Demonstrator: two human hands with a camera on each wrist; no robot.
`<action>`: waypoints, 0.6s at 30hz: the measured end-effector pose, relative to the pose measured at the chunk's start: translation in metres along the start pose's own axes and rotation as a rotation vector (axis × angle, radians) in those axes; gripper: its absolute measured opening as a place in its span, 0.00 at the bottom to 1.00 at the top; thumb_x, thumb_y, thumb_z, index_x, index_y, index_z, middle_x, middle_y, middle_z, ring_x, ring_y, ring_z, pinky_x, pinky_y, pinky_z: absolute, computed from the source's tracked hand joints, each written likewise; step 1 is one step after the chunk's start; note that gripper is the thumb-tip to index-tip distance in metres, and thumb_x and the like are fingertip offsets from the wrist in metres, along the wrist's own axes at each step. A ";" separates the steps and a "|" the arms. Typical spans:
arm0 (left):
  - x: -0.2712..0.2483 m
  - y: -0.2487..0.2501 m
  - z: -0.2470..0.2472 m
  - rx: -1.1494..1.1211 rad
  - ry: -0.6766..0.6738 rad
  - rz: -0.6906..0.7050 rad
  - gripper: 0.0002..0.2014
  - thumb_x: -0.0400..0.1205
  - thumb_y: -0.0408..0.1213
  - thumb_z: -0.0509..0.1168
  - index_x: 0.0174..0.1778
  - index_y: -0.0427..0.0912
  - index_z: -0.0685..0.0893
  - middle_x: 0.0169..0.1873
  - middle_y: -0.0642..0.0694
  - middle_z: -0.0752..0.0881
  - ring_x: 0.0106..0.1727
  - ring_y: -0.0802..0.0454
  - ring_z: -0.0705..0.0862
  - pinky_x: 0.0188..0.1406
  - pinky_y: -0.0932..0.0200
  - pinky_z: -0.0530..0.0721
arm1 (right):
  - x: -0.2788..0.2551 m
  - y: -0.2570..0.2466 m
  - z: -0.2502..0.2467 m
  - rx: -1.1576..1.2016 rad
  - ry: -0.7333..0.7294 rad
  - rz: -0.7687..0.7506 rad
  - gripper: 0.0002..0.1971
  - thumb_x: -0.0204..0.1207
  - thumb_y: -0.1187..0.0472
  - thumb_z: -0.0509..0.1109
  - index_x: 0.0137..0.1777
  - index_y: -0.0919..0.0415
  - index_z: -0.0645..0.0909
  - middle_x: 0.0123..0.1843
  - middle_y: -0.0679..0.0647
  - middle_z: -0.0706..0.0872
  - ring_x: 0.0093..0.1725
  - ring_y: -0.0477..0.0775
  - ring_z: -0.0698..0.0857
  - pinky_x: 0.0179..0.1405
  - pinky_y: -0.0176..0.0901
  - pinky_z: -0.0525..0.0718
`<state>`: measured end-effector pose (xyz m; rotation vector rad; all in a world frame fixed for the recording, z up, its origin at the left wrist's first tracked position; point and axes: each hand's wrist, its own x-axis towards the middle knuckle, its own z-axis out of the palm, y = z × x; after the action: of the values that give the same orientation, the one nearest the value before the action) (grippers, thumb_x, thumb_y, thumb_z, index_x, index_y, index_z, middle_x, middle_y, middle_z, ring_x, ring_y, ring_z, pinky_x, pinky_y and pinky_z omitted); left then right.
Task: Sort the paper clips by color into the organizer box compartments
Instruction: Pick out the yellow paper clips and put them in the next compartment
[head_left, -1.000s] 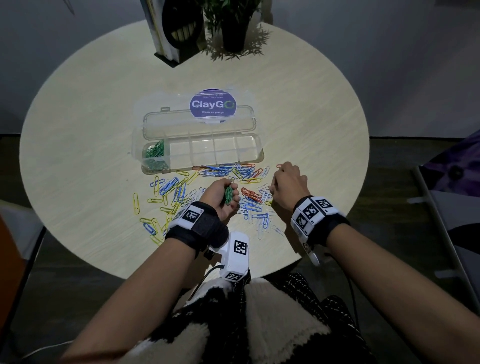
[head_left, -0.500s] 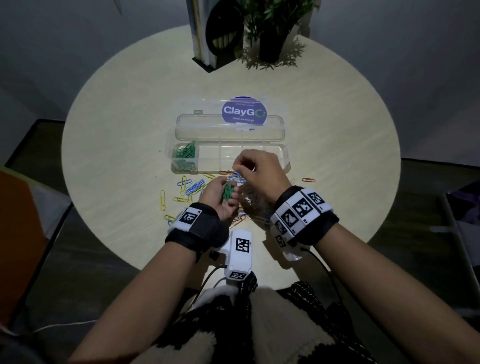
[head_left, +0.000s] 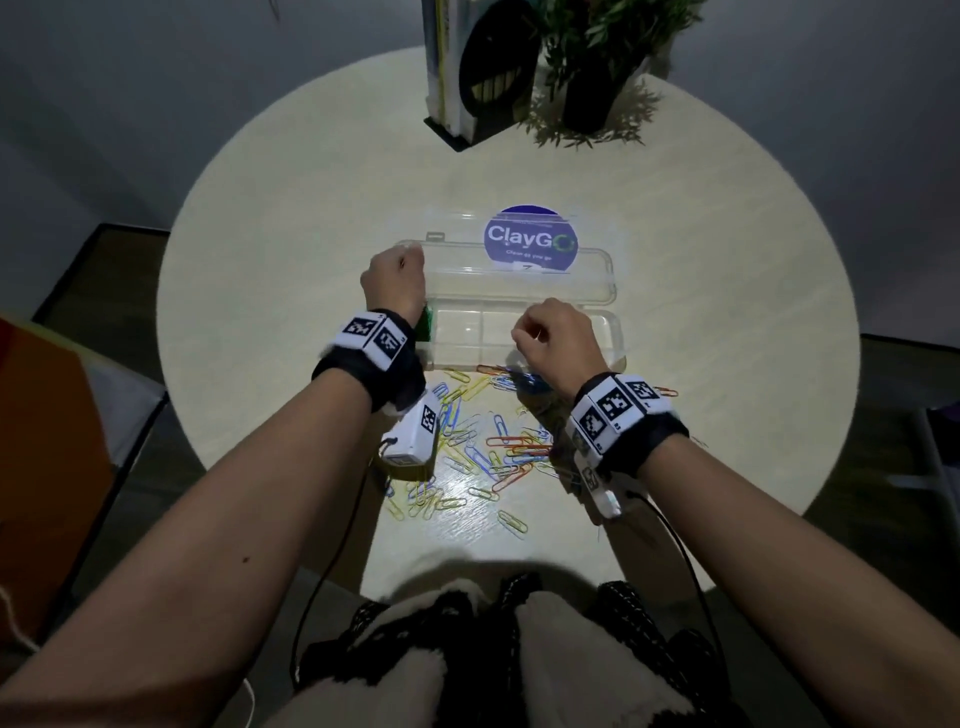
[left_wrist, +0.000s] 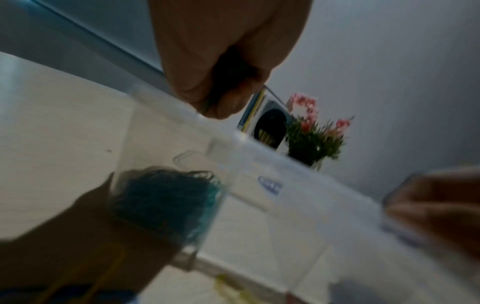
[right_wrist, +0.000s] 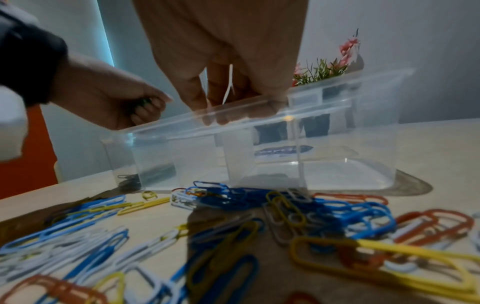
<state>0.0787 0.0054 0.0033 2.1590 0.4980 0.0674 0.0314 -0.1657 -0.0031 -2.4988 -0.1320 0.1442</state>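
Your left hand is clenched on a few green paper clips and has moved up from the loose multicoloured clip pile, now over the clear plastic organizer box, end compartment below your fingers holding the green heap. Next: drop. Your right hand has moved to the box's near rim, pinching a white clip.

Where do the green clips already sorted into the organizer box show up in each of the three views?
Head: green clips in the organizer box left-end compartment, mostly hidden by the left hand.
Left wrist: dark blurred heap, lower left.
Right wrist: dim, behind the box's left wall.
Shared landmark: potted plant.
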 end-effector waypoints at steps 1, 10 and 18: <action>0.001 -0.004 0.004 0.058 -0.016 0.028 0.23 0.87 0.37 0.53 0.24 0.41 0.64 0.24 0.43 0.68 0.37 0.45 0.69 0.34 0.56 0.54 | 0.000 0.000 0.000 0.006 0.006 0.002 0.08 0.75 0.65 0.66 0.43 0.71 0.84 0.47 0.66 0.84 0.51 0.62 0.79 0.45 0.39 0.66; -0.009 -0.014 0.015 0.202 -0.039 0.055 0.22 0.84 0.35 0.54 0.22 0.40 0.60 0.22 0.45 0.65 0.37 0.44 0.69 0.33 0.56 0.60 | -0.005 0.000 0.004 0.024 0.085 -0.082 0.05 0.71 0.67 0.69 0.45 0.69 0.83 0.45 0.65 0.83 0.50 0.65 0.80 0.49 0.46 0.72; -0.024 -0.006 -0.013 -0.262 0.128 0.005 0.17 0.81 0.33 0.57 0.25 0.42 0.79 0.23 0.50 0.79 0.35 0.47 0.78 0.40 0.61 0.74 | -0.024 -0.017 0.031 -0.321 -0.358 -0.291 0.12 0.80 0.64 0.59 0.57 0.65 0.80 0.57 0.62 0.82 0.57 0.64 0.82 0.52 0.52 0.79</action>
<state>0.0522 0.0096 0.0089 1.9065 0.5268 0.2608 0.0022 -0.1364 -0.0160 -2.7096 -0.7124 0.4799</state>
